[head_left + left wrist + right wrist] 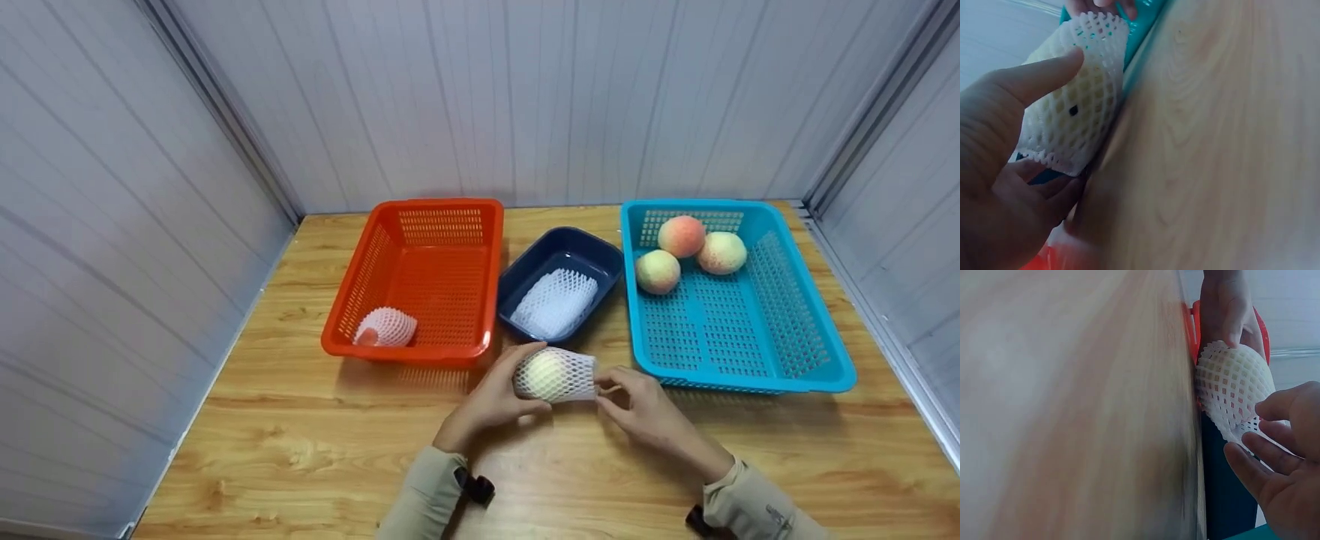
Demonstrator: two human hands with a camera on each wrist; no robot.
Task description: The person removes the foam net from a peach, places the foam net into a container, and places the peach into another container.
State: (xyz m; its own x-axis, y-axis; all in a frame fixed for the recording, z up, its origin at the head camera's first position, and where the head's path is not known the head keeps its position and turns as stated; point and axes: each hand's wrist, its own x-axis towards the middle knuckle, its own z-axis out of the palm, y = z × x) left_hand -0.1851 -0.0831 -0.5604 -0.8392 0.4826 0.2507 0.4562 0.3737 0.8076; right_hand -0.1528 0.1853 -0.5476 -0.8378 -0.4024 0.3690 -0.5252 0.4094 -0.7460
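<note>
A pale yellow peach [544,376] sits inside a white foam net sleeve [579,376], held just above the table in front of the dark blue tray. My left hand [496,396] grips the sleeved peach from the left; in the left wrist view its thumb [1053,76] lies over the mesh and the other fingers are below. At the sleeve's loose right end, my right hand [643,405] pinches the rim between thumb and fingers. The right wrist view shows the mesh [1233,382] stretched over the fruit and slack near those fingertips.
A red basket [491,300] at left holds one peach in a pinkish net sleeve [386,328]. White foam nets [556,304] lie in the dark blue tray [517,274]. The blue basket [817,315] at right holds bare peaches [681,236]. Wall panels [480,105] enclose the table.
</note>
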